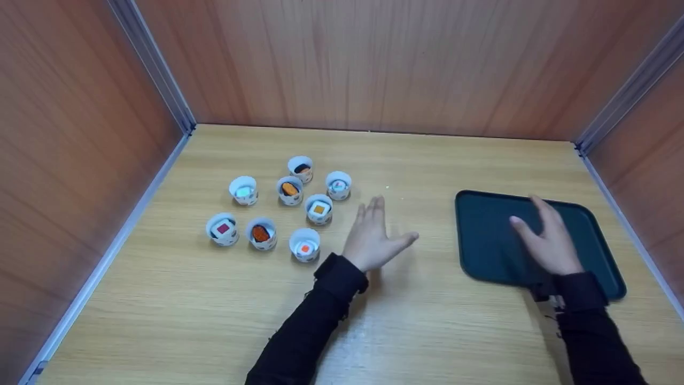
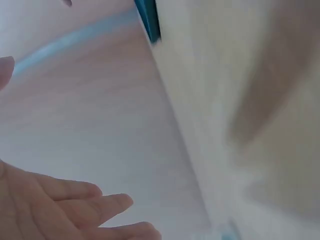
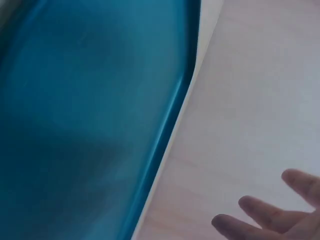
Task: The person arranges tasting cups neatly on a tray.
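My left hand (image 1: 377,240), fingers straight and thumb spread, is above the table just right of a group of small patterned paper cups. The nearest are a cup with an orange-and-white piece (image 1: 319,209) and a cup with a small red-orange piece (image 1: 304,245). My right hand (image 1: 550,240) hovers over the dark green tray (image 1: 486,267), thumb and fingers apart, holding nothing. In the left wrist view the left fingers (image 2: 95,205) are extended with nothing in them. In the right wrist view the right fingers (image 3: 270,215) are spread beside the tray's edge (image 3: 165,120).
More cups stand to the left, holding a dark red square (image 1: 223,230), a brown-orange piece (image 1: 261,233), a pale green piece (image 1: 243,191) and an orange oval (image 1: 289,189). Two further cups (image 1: 338,185) are at the back. Wooden panels (image 1: 374,64) wall in the table.
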The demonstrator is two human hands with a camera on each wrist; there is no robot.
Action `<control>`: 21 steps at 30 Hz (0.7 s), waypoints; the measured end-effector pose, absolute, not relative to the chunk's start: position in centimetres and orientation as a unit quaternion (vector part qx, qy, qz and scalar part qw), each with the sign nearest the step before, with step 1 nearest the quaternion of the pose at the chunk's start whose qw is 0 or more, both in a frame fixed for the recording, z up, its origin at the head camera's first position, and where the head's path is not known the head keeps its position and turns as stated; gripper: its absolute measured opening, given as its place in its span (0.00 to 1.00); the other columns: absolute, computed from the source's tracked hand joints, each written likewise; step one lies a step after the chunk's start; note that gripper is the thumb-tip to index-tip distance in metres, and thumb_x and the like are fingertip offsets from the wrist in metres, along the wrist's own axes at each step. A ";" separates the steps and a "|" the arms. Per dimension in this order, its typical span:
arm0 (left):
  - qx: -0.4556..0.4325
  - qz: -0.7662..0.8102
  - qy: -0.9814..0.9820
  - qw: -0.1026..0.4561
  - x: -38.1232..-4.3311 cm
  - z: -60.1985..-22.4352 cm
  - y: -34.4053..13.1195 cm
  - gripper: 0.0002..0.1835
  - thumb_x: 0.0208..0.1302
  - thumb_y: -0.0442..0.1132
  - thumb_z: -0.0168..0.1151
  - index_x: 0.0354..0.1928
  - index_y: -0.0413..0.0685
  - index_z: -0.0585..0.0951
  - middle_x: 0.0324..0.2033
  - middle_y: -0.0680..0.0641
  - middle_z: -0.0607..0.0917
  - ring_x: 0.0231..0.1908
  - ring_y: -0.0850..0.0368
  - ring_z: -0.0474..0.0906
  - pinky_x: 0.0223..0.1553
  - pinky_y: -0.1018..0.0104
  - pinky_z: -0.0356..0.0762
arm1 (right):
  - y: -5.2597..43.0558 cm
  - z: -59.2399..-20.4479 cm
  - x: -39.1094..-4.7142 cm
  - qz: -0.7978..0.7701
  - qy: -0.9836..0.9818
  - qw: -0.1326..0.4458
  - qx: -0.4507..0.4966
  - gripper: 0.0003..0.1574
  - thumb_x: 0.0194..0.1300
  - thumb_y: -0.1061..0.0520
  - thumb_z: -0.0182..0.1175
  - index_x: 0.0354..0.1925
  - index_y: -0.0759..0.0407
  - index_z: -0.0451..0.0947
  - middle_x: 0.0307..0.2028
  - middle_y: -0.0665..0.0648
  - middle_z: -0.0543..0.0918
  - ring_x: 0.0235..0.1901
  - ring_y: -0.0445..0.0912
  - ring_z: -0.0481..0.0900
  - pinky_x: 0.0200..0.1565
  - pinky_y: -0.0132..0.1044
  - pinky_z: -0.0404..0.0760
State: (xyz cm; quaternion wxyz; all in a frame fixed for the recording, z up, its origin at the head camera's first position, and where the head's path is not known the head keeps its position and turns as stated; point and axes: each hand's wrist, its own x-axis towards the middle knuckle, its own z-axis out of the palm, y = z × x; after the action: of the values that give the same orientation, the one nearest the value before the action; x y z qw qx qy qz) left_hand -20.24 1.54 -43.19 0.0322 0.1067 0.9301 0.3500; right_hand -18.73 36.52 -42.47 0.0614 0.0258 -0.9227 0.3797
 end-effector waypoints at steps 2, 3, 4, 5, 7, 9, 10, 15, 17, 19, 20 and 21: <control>0.118 0.345 0.930 0.041 -20.0 -43.4 2.5 0.58 0.56 0.73 0.57 0.77 0.44 0.49 0.76 0.42 0.53 0.76 0.42 0.46 0.75 0.52 0.45 | 37.8 -42.3 -18.5 0.386 -0.921 0.054 0.003 0.49 0.74 0.40 0.49 0.78 0.58 0.39 0.75 0.75 0.43 0.72 0.73 0.42 0.64 0.74 0.47; 0.126 0.339 0.932 0.043 -19.8 -43.5 3.0 0.58 0.56 0.72 0.58 0.77 0.43 0.49 0.76 0.42 0.55 0.76 0.42 0.48 0.75 0.52 0.47 | 38.5 -42.3 -18.4 0.386 -0.921 0.050 -0.010 0.49 0.74 0.40 0.49 0.78 0.59 0.39 0.74 0.76 0.43 0.72 0.74 0.42 0.64 0.74 0.47; 0.133 0.333 0.932 0.044 -19.7 -43.6 3.5 0.57 0.56 0.71 0.59 0.77 0.43 0.51 0.75 0.41 0.57 0.75 0.42 0.51 0.75 0.53 0.48 | 39.1 -42.2 -18.3 0.385 -0.922 0.046 -0.021 0.49 0.74 0.39 0.48 0.78 0.60 0.38 0.74 0.77 0.42 0.72 0.74 0.42 0.64 0.75 0.47; 0.138 0.328 0.933 0.047 -19.6 -43.7 4.0 0.56 0.57 0.70 0.60 0.76 0.43 0.52 0.75 0.41 0.58 0.75 0.43 0.52 0.75 0.53 0.50 | 39.7 -42.2 -18.2 0.384 -0.922 0.044 -0.031 0.50 0.74 0.39 0.48 0.77 0.61 0.38 0.74 0.77 0.43 0.71 0.75 0.43 0.64 0.74 0.47; 0.147 0.322 0.934 0.054 -19.4 -43.9 4.9 0.55 0.57 0.69 0.61 0.76 0.42 0.54 0.74 0.42 0.61 0.74 0.44 0.56 0.74 0.56 0.53 | 40.9 -42.0 -18.1 0.383 -0.922 0.041 -0.048 0.50 0.74 0.39 0.47 0.77 0.63 0.38 0.73 0.79 0.44 0.70 0.76 0.44 0.63 0.74 0.49; 0.148 0.328 0.930 0.073 -19.4 -43.9 5.7 0.54 0.57 0.67 0.62 0.75 0.42 0.55 0.73 0.42 0.63 0.73 0.45 0.58 0.72 0.57 0.57 | 42.2 -41.9 -18.0 0.382 -0.921 0.038 -0.065 0.51 0.74 0.39 0.47 0.77 0.65 0.37 0.72 0.80 0.44 0.69 0.77 0.45 0.63 0.74 0.50; 0.147 0.335 0.927 0.084 -19.4 -43.8 6.1 0.53 0.57 0.66 0.63 0.75 0.42 0.56 0.72 0.42 0.64 0.72 0.46 0.59 0.72 0.58 0.59 | 42.8 -41.8 -17.9 0.383 -0.920 0.037 -0.073 0.50 0.74 0.40 0.46 0.76 0.66 0.37 0.72 0.81 0.44 0.68 0.78 0.46 0.63 0.74 0.50; 0.139 0.364 0.912 0.126 -20.1 -43.6 7.7 0.49 0.59 0.64 0.64 0.74 0.42 0.60 0.70 0.42 0.68 0.70 0.48 0.64 0.70 0.61 0.63 | 45.4 -41.7 -18.1 0.368 -0.917 0.034 -0.152 0.49 0.74 0.40 0.44 0.76 0.67 0.37 0.72 0.82 0.43 0.68 0.79 0.48 0.63 0.73 0.54; 0.137 0.368 0.910 0.135 -20.4 -43.5 8.2 0.48 0.59 0.62 0.63 0.74 0.43 0.60 0.70 0.43 0.68 0.70 0.49 0.64 0.70 0.61 0.63 | 46.4 -41.7 -18.3 0.370 -0.908 0.028 -0.193 0.49 0.74 0.39 0.42 0.76 0.66 0.37 0.72 0.80 0.43 0.68 0.77 0.48 0.64 0.71 0.55; 0.135 0.370 0.908 0.143 -20.6 -43.5 8.7 0.48 0.60 0.62 0.63 0.74 0.43 0.59 0.71 0.43 0.67 0.71 0.49 0.62 0.71 0.61 0.61 | 47.4 -41.7 -18.5 0.378 -0.897 0.021 -0.228 0.49 0.74 0.39 0.41 0.76 0.66 0.36 0.73 0.79 0.44 0.69 0.76 0.48 0.65 0.70 0.54; 0.134 0.370 0.908 0.147 -20.7 -43.6 9.0 0.48 0.60 0.62 0.63 0.74 0.43 0.58 0.71 0.43 0.66 0.72 0.50 0.61 0.71 0.61 0.61 | 47.9 -41.7 -18.6 0.380 -0.892 0.020 -0.244 0.48 0.74 0.40 0.40 0.76 0.66 0.37 0.73 0.79 0.44 0.69 0.75 0.49 0.66 0.69 0.55; 0.134 0.369 0.908 0.150 -20.8 -43.6 9.3 0.48 0.60 0.61 0.63 0.74 0.43 0.58 0.72 0.43 0.66 0.72 0.50 0.61 0.71 0.61 0.60 | 48.4 -41.9 -18.7 0.378 -0.888 0.017 -0.262 0.47 0.74 0.41 0.39 0.76 0.66 0.37 0.73 0.79 0.45 0.69 0.75 0.50 0.66 0.68 0.56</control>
State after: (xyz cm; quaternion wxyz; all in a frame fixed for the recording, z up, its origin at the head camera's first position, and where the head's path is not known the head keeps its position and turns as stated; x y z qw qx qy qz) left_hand -20.81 9.29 -43.62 0.1498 0.1342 0.9075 0.3687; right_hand -18.72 48.44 -41.88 0.0173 -0.2618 -0.8878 0.3780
